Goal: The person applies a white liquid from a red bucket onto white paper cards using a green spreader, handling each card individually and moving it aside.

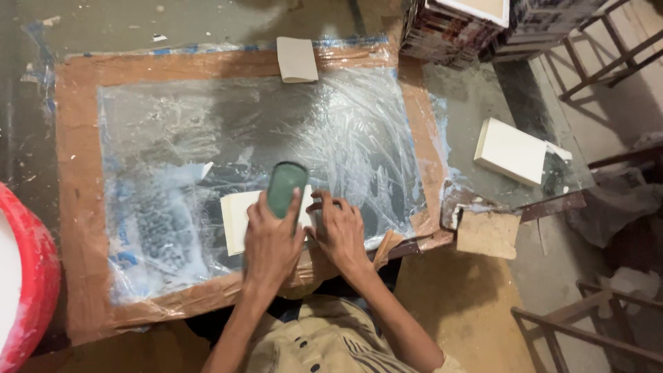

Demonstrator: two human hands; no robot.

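Work surface: a large glass sheet (207, 124) bordered with brown packing tape and smeared with white residue, lying flat on the table (21, 138). At the far left edge stands part of a red tub (31, 290) with white contents. Top right, a stack of printed boxes (456, 31). A white rectangular block (510, 150) lies on the clearer glass to the right, well apart from the hands; a tan square piece (487, 234) sits at the table's near right corner. A smaller cream block (297, 59) rests at the far tape border.

Near the front edge, a cream tile (236, 217) lies flat on the glass, partly covered by the hands. The left hand (271, 243) is closed around a dark green oblong pad (285, 186), fingers wrapped at its lower end, the pad resting on the tile. The right hand (341, 233) is just beside it, fingers curled down at the tile's right side; whether it actually grasps anything cannot be determined.
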